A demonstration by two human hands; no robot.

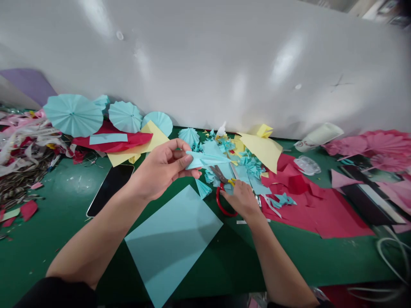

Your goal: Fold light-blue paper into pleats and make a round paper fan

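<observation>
Paper (207,160) pinched in left hand (163,167), scissors (227,181) in right hand (243,199)

- what carries it all?
- a green table (337,261).
- lying on it?
- a light-blue square sheet (175,239) in front, a dark-screened phone (109,190) left of it, red paper (340,214) to the right, a white cup (317,137) farther back.

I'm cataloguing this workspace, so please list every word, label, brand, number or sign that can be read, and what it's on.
No words, brands or numbers can be read.
White cup: a faint marking, too small and blurred to read.
Pale panel: a dark, cross-like mark, no lettering.
Phone: dark, no visible text.
</observation>
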